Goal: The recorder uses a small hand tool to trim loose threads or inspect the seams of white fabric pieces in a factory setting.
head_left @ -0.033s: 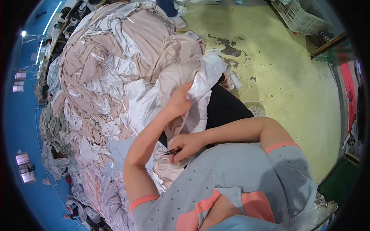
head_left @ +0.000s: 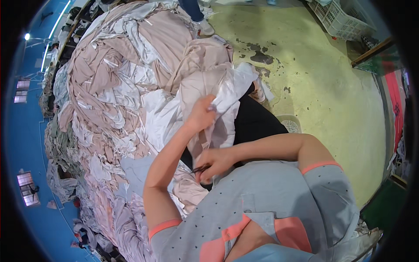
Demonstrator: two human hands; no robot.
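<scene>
My left hand (head_left: 202,115) is closed on a fold of beige and white cloth (head_left: 205,83) draped across my lap. The cloth runs down from its fingers toward my waist. Close to my stomach, my right hand (head_left: 215,164) is wrapped round small dark thread snips (head_left: 201,168), slightly blurred. The snips point left, beside the lower end of the cloth. Whether their blades touch it I cannot tell.
A large heap of beige, white and grey cloth (head_left: 100,70) fills my left side. Another person's shoe (head_left: 205,28) stands beyond it. To the right are a worn yellow floor (head_left: 331,113), a pale plastic crate (head_left: 340,19) and a small tub (head_left: 290,122) by my leg.
My right hand and the snips have shifted slightly to the right. The cloth under my left hand has moved a little, and the other person's foot has come slightly nearer.
</scene>
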